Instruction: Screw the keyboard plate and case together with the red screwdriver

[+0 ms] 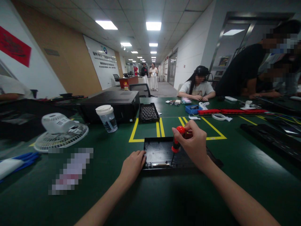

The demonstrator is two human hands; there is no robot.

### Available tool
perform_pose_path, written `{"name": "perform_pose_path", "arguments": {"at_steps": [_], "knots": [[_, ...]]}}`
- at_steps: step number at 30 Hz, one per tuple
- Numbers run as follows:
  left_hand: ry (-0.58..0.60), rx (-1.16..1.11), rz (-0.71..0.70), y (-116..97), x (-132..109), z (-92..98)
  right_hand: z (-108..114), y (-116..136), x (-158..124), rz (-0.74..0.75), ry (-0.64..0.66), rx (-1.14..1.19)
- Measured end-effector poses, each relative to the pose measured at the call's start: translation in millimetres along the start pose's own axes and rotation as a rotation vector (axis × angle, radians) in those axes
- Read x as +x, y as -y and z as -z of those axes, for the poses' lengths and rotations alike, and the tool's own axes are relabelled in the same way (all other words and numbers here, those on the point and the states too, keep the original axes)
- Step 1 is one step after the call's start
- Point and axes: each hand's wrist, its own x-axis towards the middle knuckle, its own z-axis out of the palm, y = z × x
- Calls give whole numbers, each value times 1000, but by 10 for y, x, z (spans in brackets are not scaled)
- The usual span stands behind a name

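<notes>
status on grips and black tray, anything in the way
Right grip holding screwdriver, tip down. Left grip at left edge of tray. Tray flat on table. Right wrist partly hiding tray.

"How many at that one glossy tray point(157, 150)?"

"One left hand point(133, 161), one right hand point(194, 138), two in all, plus one screwdriver point(176, 142)."

"And over the rest of the table point(113, 201)?"

"I make it one white fan point(61, 133), one lidded cup point(107, 117), one blue box point(193, 112)."

"What about the left wall point(37, 75)?"

"Just one red hanging point(15, 47), by my count."
</notes>
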Motion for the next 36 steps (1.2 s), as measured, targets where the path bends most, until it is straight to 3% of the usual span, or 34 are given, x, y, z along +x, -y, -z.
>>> {"name": "perform_pose_path", "arguments": {"at_steps": [9,14,18,24,30,36], "knots": [[31,-17,17,-23,-8,54,-34,-15,23,-89,34,188],[43,-19,29,-31,-8,71,-101,-38,44,-325,222,697],[18,-3,2,-16,-7,47,-135,-35,59,-406,354,1024],[-5,-2,-14,5,-15,21,-133,-35,71,-359,386,1124],[7,-18,-4,10,-12,27,-121,-116,95,-398,563,1197],[14,-15,5,-4,-14,45,-153,-154,77,-416,521,1219]]}}
